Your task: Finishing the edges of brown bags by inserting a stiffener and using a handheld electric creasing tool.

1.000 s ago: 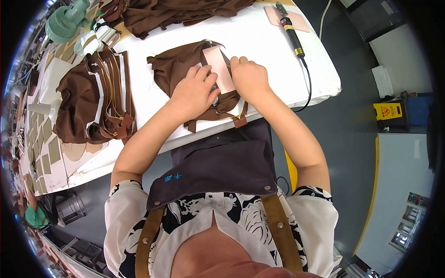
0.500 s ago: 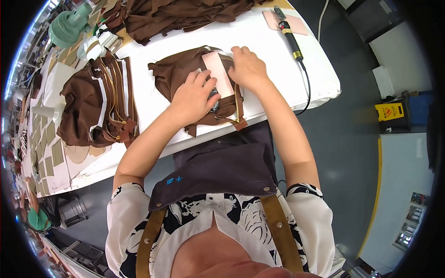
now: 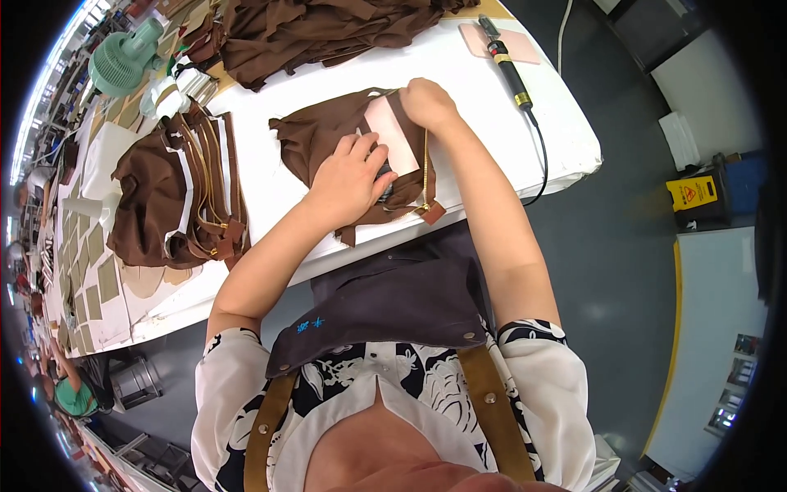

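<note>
A brown fabric piece (image 3: 316,131) with a gold zipper (image 3: 425,172) and leather tab (image 3: 433,213) lies on the white worktable (image 3: 492,123). A pale pink strip (image 3: 393,135) lies on it. My left hand (image 3: 351,180) rests on the fabric left of the strip, fingers apart, partly covering a dark grey object (image 3: 385,187) too hidden to identify. At the fabric's upper right, my right hand (image 3: 426,105) has its fingers curled over the zippered edge, closed on it, with fingertips partly hidden.
At left lie stacked brown zippered pieces (image 3: 156,205) and khaki squares (image 3: 102,291); behind, brown cloth (image 3: 328,33) and a mint fan (image 3: 123,57). A corded black tool (image 3: 512,78) sits at right over a pink pad. A yellow sign (image 3: 691,193) stands beyond; a co-worker (image 3: 74,394) is lower left.
My right hand has moved up along the fabric's edge and curled its fingers. My left hand stays on the fabric, which appears slightly lower and further right in view.
</note>
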Action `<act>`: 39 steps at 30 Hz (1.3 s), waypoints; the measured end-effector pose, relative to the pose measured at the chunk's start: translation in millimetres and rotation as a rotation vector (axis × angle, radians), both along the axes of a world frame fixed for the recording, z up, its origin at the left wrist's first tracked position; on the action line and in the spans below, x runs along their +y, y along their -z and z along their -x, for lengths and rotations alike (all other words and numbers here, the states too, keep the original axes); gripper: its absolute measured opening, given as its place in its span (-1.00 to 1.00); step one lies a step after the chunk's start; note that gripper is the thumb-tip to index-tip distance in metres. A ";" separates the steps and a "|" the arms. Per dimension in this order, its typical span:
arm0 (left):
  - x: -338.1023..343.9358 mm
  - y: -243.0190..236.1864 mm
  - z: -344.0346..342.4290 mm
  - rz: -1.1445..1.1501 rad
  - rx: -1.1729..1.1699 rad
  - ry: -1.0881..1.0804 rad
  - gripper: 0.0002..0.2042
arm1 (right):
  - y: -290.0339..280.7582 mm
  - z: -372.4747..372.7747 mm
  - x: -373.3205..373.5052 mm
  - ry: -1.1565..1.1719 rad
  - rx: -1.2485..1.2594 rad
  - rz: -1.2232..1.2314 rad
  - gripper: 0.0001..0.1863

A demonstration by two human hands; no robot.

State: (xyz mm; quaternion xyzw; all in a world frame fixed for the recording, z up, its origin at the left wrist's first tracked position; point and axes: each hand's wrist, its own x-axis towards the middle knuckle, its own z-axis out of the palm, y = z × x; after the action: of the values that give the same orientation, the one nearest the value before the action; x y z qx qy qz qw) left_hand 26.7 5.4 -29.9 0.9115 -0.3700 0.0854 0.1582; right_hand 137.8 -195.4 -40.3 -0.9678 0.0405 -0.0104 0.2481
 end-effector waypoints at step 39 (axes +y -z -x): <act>4.8 -6.4 -4.5 0.093 0.105 -0.126 -0.65 | -21.3 74.3 9.5 -0.142 0.169 -0.156 -0.59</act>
State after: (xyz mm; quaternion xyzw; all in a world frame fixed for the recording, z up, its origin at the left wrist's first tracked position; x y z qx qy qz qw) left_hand 31.2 10.2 -23.5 0.9278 -0.2989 0.0644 0.2138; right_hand 63.5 -185.9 -19.0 -0.9434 -0.0068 0.0921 0.3184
